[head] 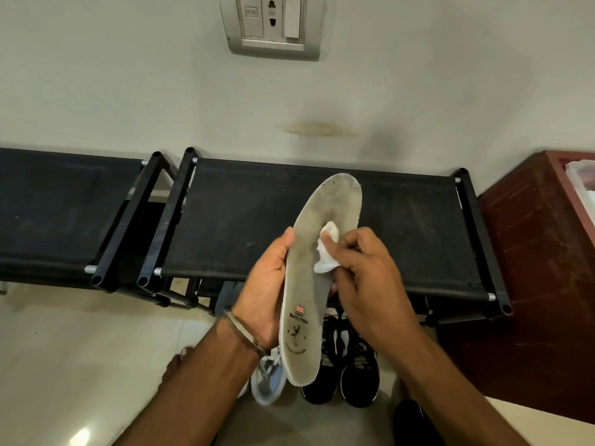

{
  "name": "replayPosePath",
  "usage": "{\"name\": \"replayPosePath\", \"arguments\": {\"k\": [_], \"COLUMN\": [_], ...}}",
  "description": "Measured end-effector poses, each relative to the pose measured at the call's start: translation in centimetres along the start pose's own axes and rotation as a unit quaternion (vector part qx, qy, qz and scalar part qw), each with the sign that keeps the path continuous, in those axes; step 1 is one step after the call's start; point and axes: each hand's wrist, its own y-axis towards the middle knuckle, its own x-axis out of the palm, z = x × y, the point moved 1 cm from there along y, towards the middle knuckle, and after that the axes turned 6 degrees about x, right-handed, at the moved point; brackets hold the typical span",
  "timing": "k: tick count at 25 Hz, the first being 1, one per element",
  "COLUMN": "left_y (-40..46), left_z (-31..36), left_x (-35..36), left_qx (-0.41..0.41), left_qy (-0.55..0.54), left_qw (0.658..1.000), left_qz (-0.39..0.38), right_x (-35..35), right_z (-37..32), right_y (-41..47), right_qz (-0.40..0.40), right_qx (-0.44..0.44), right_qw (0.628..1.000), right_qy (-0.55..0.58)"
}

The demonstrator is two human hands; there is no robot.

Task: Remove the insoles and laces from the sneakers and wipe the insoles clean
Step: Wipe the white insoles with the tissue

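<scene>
The insole [317, 275], in the lower middle of the frame, bears a small red, white and blue Union Jack flag near its heel. Beneath the flag runs a line of upside-down lettering and a dark emblem, both too small to read.

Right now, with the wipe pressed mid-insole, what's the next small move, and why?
Probably slide the right hand and its white wipe up toward the toe end of the insole, since that end looks grimy and darkened. The left hand grips the insole's edge, so it seems steady enough for the stroke.
</scene>
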Motion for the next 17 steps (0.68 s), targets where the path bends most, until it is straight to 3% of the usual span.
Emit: {"name": "replayPosePath", "arguments": {"k": [2, 4, 9, 13, 14, 17], "left_y": [0.2, 0.4, 0.3, 0.0, 0.0, -0.1], "left_z": [0.3, 0.5, -0.2, 0.1, 0.1, 0.1], "left_x": [-0.2, -0.6, -0.5, 0.2, 0.2, 0.1], "left_qx": [-0.019, -0.013, 0.021, 0.033, 0.034, 0.015], "left_qy": [-0.038, -0.048, 0.014, 0.023, 0.022, 0.023], "left_qw": [0.999, 0.999, 1.000, 0.999, 0.999, 0.999], "left_qz": [-0.009, -0.007, -0.006, -0.008, -0.011, -0.028], "right_x": [1.0, 1.1, -0.8, -0.5, -0.7, -1.5], "right_z": [-2.1, -2.5, -0.1, 0.0, -0.1, 0.0], "right_y": [-1.2, -1.5, 0.2, 0.4, 0.5, 0.4], "right_qz": [-0.089, -0.131, 0.012, -0.005, -0.001, 0.073], "right_qx": [-0.033, -0.076, 0.013, 0.106, 0.113, 0.050], "right_qw": [0.993, 0.986, 0.999, 0.987, 0.984, 0.996], "right_qy": [0.070, 0.070, -0.035, 0.120, 0.141, 0.032]}}
